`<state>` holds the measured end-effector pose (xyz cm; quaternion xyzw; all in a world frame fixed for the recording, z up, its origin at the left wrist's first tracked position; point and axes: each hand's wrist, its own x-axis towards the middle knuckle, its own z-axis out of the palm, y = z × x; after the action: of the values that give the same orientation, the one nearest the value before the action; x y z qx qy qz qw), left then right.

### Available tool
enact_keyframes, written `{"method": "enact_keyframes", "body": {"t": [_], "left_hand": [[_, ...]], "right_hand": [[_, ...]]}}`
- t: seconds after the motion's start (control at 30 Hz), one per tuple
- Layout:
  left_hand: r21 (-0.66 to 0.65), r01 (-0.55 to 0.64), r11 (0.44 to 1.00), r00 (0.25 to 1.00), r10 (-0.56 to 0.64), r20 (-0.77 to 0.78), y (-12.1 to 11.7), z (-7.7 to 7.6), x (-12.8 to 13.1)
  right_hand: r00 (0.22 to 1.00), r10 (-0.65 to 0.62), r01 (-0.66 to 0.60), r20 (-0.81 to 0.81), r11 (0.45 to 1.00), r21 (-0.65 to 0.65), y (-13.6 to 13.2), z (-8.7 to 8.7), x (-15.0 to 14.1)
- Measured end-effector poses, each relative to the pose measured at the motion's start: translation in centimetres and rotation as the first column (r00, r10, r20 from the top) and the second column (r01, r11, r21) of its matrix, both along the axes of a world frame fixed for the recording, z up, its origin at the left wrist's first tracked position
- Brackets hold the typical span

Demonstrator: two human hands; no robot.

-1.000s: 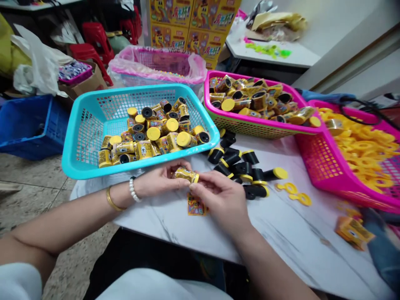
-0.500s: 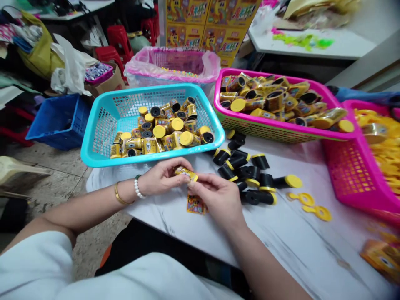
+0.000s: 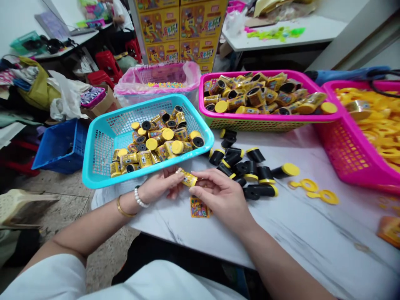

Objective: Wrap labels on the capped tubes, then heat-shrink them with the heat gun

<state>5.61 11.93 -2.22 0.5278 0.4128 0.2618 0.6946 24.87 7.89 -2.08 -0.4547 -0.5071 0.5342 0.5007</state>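
Between my left hand (image 3: 159, 185) and my right hand (image 3: 220, 198) is a small gold-wrapped cylinder (image 3: 186, 177), pinched at its two ends by my fingertips. A printed yellow and orange label (image 3: 198, 207) lies on the marble table (image 3: 296, 225) just below my hands. Several black cylinders with yellow rims (image 3: 246, 173) lie to the right of my right hand. Filled with wrapped cylinders, a turquoise basket (image 3: 175, 160) sits beyond my left hand, and a magenta basket (image 3: 265, 118) of them stands behind the black pieces.
Yellow rings (image 3: 312, 191) lie on the table, and a pink basket (image 3: 346, 154) holds more at the right. On the floor at left is a blue crate (image 3: 59, 146). Behind stand a plastic-lined bin (image 3: 156, 79) and printed cartons (image 3: 181, 33). A co-worker (image 3: 118, 12) sits far back.
The view has turned and the table contents sit further left and higher. My hands have parted slightly, and the wrapped cylinder now tilts between my fingertips.
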Motion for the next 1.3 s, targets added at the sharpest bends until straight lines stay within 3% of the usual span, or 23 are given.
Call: {"method": "enact_keyframes", "body": {"t": [0.1,0.17,0.23,0.33,0.4,0.53,0.6,0.8,0.97,1.07,1.17,1.3], "left_hand": [[0.004,-0.025,1.000,1.000,0.025,-0.001,0.2,-0.1,0.1],[0.014,-0.014,1.000,1.000,0.014,0.001,0.3,0.0,0.2],[0.027,-0.010,1.000,1.000,0.010,0.029,0.3,0.2,0.3],[0.029,-0.011,1.000,0.998,0.009,0.065,0.3,0.5,0.3],[-0.015,0.042,0.999,0.998,-0.041,0.053,0.3,0.6,0.2],[-0.117,0.175,0.978,0.984,-0.178,-0.011,0.3,0.5,-0.1],[-0.132,0.188,0.973,0.982,-0.189,0.005,0.3,0.5,-0.2],[-0.225,0.212,0.951,0.953,-0.150,0.264,0.1,0.6,-0.4],[-0.228,0.197,0.953,0.963,-0.144,0.229,0.0,0.5,-0.2],[-0.277,0.182,0.943,0.954,-0.102,0.281,0.1,0.1,-0.1],[-0.319,0.137,0.938,0.959,-0.046,0.280,0.2,-0.3,0.0],[-0.355,0.107,0.929,0.968,-0.016,0.250,0.0,0.1,0.0]], "right_hand": [[0.988,-0.051,0.029,0.145,0.988,0.150,-0.2,0.0,-0.1],[0.984,-0.079,0.057,0.160,0.989,0.133,-0.3,-0.2,-0.4],[0.994,-0.075,0.078,0.073,0.996,-0.040,-0.2,-0.3,-0.7],[0.992,-0.025,-0.016,-0.122,0.944,-0.330,0.3,-0.4,-0.8],[0.984,0.026,-0.092,-0.175,0.921,-0.379,0.6,-0.2,-0.5],[0.980,0.123,-0.159,-0.154,0.954,-0.254,0.7,0.3,0.3],[0.979,0.156,-0.178,-0.130,0.969,-0.174,0.6,0.3,0.4],[0.987,0.006,-0.026,-0.159,0.992,-0.123,0.2,-0.5,-0.1],[0.997,0.068,-0.067,-0.033,0.998,0.011,0.2,-0.5,-0.5],[0.998,-0.007,-0.002,0.066,0.989,0.147,0.1,-0.7,-1.1],[0.992,-0.071,0.050,0.103,0.980,0.193,-0.3,-1.1,-1.7],[0.969,-0.097,0.018,0.225,0.945,0.327,-1.1,-1.0,-2.0]]}}
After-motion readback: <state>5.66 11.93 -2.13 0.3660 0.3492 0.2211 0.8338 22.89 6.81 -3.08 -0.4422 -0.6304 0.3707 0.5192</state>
